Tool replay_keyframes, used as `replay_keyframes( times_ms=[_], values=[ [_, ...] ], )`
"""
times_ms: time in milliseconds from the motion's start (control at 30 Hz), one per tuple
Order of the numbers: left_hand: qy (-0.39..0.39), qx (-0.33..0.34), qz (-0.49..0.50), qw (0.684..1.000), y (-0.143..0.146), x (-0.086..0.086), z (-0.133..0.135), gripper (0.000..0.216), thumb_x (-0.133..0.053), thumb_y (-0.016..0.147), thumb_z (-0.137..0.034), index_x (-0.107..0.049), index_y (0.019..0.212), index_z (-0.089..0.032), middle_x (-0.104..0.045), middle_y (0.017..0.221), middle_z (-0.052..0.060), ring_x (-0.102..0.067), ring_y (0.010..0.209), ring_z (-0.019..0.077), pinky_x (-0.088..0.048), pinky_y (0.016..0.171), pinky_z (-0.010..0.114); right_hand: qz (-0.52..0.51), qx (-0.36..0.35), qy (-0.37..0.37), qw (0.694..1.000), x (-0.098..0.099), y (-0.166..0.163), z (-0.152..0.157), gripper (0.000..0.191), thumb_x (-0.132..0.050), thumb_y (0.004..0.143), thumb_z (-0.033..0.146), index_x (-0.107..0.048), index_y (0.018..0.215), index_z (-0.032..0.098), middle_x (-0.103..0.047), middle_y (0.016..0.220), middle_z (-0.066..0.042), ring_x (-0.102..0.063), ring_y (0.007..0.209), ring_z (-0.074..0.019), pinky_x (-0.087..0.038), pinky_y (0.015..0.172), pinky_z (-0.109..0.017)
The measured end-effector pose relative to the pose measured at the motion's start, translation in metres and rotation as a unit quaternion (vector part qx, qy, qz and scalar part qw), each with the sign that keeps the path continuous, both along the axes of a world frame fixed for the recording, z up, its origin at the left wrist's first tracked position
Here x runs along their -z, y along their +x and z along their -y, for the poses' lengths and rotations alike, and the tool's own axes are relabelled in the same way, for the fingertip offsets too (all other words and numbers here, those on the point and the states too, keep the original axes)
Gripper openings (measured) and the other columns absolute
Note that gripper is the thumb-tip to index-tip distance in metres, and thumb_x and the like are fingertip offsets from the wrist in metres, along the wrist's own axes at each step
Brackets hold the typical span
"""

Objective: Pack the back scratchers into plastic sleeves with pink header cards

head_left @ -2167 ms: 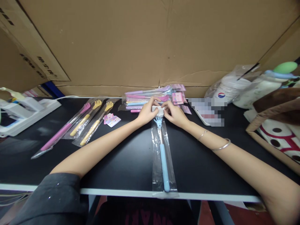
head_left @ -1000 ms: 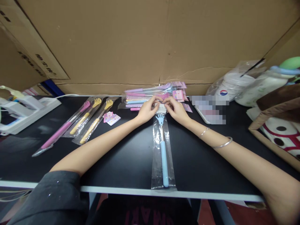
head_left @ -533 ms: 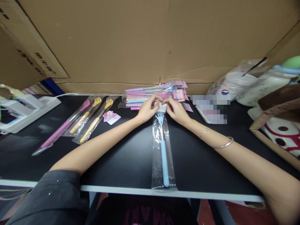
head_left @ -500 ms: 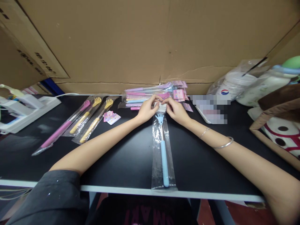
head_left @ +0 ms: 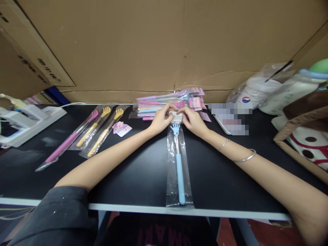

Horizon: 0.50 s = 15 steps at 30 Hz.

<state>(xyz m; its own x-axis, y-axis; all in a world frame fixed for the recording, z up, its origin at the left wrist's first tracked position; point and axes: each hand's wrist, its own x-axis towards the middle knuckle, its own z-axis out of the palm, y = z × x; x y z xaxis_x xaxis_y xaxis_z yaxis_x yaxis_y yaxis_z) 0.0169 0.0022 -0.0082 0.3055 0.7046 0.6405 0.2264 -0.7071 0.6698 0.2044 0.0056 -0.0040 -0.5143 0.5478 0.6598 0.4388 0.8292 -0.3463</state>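
A white printed card (head_left: 176, 117) sits between my two hands at the top end of a clear plastic sleeve (head_left: 171, 171). My left hand (head_left: 163, 119) pinches the card's left side, and my right hand (head_left: 192, 122) pinches its right side. Inside the sleeve, a light blue back scratcher (head_left: 180, 177) lies with its claw end toward my hands and its handle near the table's front edge. Whether the card is folded over the sleeve's end, I cannot tell. Just beyond my hands lie several bagged back scratchers (head_left: 148, 102) with pink cards.
On the left lie a bagged pink back scratcher (head_left: 61, 147) and two yellow ones (head_left: 98, 142), beside a few loose cards (head_left: 122, 129). A power strip (head_left: 48, 118) stands far left. To the right are a phone (head_left: 222, 124), a bagged cup (head_left: 256, 92), a bottle (head_left: 292, 90) and a brown bag (head_left: 287, 126).
Both hands stay in nearly the same place on the card. Slightly more of the card's white face shows between the fingers.
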Motion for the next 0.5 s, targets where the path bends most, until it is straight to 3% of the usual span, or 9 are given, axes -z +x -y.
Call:
replay_keyframes(
  times_ms=[200, 500],
  values=[
    [-0.02, -0.009, 0.008, 1.0, 0.0018, 0.0021, -0.0002, 0.027, -0.045, 0.08, -0.01, -0.047, 0.105, -0.019, -0.069, 0.093, 0.005, -0.068, 0.083, 0.0151, -0.05, 0.074, 0.027, -0.019, -0.003, -0.008, 1.0, 0.0001, 0.0001, 0.0009, 0.025, -0.04, 0.087, 0.007, -0.053, 0.104, 0.019, -0.065, 0.093, -0.008, -0.065, 0.085, -0.0206, -0.048, 0.079, -0.033],
    [-0.034, -0.016, 0.007, 0.999, 0.0012, 0.0008, 0.0023, 0.031, -0.049, 0.083, -0.011, -0.045, 0.113, -0.021, -0.071, 0.096, 0.005, -0.067, 0.083, 0.0156, -0.052, 0.068, 0.026, -0.019, 0.013, -0.017, 1.0, -0.0002, 0.0005, 0.0011, 0.025, -0.042, 0.087, 0.01, -0.053, 0.106, 0.02, -0.066, 0.104, -0.01, -0.065, 0.091, -0.022, -0.05, 0.08, -0.035]
  ],
)
